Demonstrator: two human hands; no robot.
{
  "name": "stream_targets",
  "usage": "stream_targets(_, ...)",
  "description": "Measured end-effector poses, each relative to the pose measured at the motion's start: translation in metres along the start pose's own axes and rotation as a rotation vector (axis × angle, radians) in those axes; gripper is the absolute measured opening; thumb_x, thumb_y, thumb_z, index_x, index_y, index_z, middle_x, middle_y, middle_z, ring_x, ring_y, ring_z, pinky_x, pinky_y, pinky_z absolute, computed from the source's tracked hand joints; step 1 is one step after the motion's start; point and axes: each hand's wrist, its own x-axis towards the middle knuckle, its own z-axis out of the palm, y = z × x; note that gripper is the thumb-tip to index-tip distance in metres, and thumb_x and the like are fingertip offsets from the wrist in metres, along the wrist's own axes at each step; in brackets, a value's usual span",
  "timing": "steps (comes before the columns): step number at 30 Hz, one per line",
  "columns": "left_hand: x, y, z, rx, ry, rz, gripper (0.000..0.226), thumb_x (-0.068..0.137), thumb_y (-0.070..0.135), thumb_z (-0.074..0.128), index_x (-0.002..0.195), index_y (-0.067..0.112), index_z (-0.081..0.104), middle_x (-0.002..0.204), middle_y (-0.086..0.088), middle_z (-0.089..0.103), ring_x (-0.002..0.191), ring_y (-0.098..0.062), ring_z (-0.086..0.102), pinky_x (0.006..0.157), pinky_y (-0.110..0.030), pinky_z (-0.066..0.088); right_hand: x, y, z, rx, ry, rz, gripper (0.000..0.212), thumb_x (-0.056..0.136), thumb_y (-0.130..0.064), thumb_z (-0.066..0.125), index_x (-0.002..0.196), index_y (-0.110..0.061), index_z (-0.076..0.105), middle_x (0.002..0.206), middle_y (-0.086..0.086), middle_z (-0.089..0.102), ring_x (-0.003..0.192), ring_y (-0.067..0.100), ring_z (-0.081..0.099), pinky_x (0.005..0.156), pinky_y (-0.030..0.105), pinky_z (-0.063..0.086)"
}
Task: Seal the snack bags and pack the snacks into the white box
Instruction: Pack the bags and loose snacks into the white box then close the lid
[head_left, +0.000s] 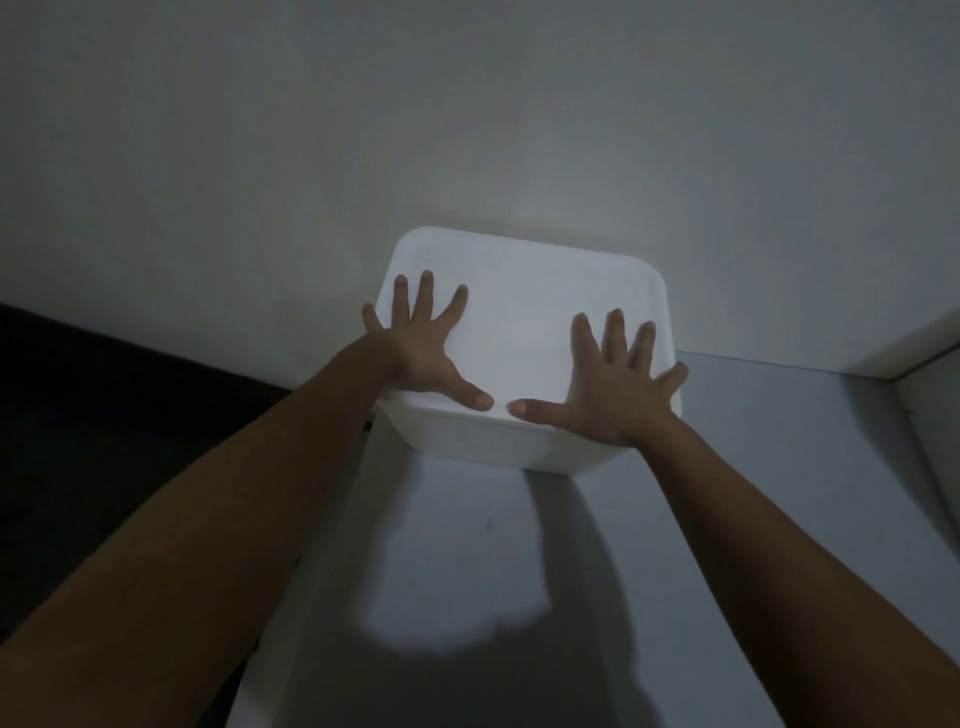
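Head view: both hands are lying flat, fingers spread, on the lid (524, 322) of the white box (498, 441). Left hand (423, 353) is pressing near the lid's left edge, right hand (618, 384) near its right edge, thumbs pointing toward each other, grasping nothing. Box is sitting on a pale table (753, 467) against the wall (467, 104)

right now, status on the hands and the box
Left hand and right hand flat, fingers spread, on the white box lid. Lid on, box on the grey table. No snack bags in sight, nothing in the way.
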Motion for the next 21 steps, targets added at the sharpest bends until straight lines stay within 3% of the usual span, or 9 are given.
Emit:
stream_targets(2,-0.004,0.0,0.002,-0.021,0.033,0.007,0.139,0.047,0.086,0.062,0.145,0.038,-0.024,0.151,-0.003,-0.038,0.138,-0.03,-0.037,0.109,-0.063,-0.016,-0.003,0.002,0.002,-0.008,0.038,-0.018,0.131,0.049,-0.1,0.036,0.148,-0.032,-0.017,0.158,0.007,-0.027,0.143,0.04,-0.024,0.105,0.074,-0.003)
stream_targets(4,-0.012,0.001,0.01,-0.005,0.118,0.022,0.126,0.054,0.092,0.046,0.148,0.036,-0.017,0.155,-0.003,-0.031,0.142,-0.027,-0.03,0.111,-0.061,-0.015,-0.008,0.003,0.003,-0.02,0.076,-0.036,0.126,0.052,-0.1,0.029,0.149,-0.032,-0.011,0.16,0.007,-0.02,0.145,0.039,-0.018,0.106,0.074,0.001)
stream_targets(7,-0.019,0.002,0.033,0.041,0.391,0.042,0.099,0.07,0.09,0.014,0.151,0.036,-0.002,0.161,-0.003,-0.013,0.148,-0.023,-0.015,0.115,-0.058,-0.008,-0.017,0.003,0.012,-0.036,0.237,-0.041,0.1,0.07,-0.093,0.01,0.151,-0.034,0.0,0.163,0.005,-0.005,0.148,0.036,-0.006,0.108,0.072,0.006)
stream_targets(9,-0.017,0.002,0.04,0.027,0.525,0.034,0.084,0.079,0.081,0.007,0.151,0.038,0.007,0.162,-0.002,-0.001,0.149,-0.024,-0.005,0.117,-0.057,-0.002,-0.019,0.001,0.014,0.005,0.295,0.02,0.082,0.081,-0.082,0.004,0.15,-0.037,0.006,0.163,0.006,0.002,0.149,0.035,-0.002,0.109,0.071,0.008)
stream_targets(16,-0.008,0.0,0.04,0.045,0.529,0.026,0.074,0.086,0.075,0.018,0.15,0.039,0.01,0.162,0.001,0.002,0.149,-0.024,-0.001,0.117,-0.054,0.0,-0.009,0.003,0.008,0.037,0.244,0.066,0.073,0.084,-0.074,0.017,0.148,-0.038,0.01,0.162,0.007,0.003,0.148,0.033,-0.003,0.106,0.065,0.017)
stream_targets(18,-0.005,-0.004,0.037,0.016,0.536,0.041,0.068,0.09,0.068,0.022,0.151,0.036,0.015,0.162,0.001,0.005,0.149,-0.022,0.002,0.118,-0.05,0.0,-0.006,0.007,0.008,0.067,0.313,0.077,0.065,0.087,-0.066,0.025,0.143,-0.033,0.023,0.157,0.011,0.016,0.146,0.034,0.01,0.101,0.061,0.028)
stream_targets(21,-0.005,-0.006,0.035,-0.151,0.626,-0.04,0.066,0.094,0.054,0.031,0.149,0.018,0.028,0.16,-0.008,0.015,0.148,-0.023,0.012,0.119,-0.043,0.006,-0.001,0.011,0.011,0.188,0.483,0.2,0.051,0.088,-0.049,0.041,0.125,-0.013,0.041,0.138,0.018,0.035,0.129,0.04,0.034,0.086,0.053,0.045)
